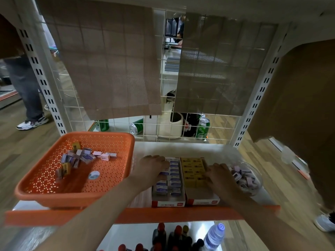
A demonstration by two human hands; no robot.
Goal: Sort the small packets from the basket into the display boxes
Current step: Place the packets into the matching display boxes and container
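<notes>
An orange perforated basket (pixel 45 180) sits on the shelf at the left, holding several small purple, pink and yellow packets (pixel 81 157). Two red-fronted display boxes stand side by side at the centre: the left box (pixel 168 203) holds white-and-blue eraser packets (pixel 174 176), the right box (pixel 203 201) holds yellow packets (pixel 193 171). My left hand (pixel 152 167) rests on the left edge of the left box, fingers curled over the packets. My right hand (pixel 220 175) lies at the right side of the yellow box, fingers bent against the packets; whether either hand holds a packet is hidden.
A clear bowl (pixel 253 178) of pink and purple packets stands right of the boxes. A wire grid backs the shelf, with green cans (pixel 203 127) and a white pot behind it. Bottles (pixel 213 236) stand on the lower shelf. People's legs are at left and right.
</notes>
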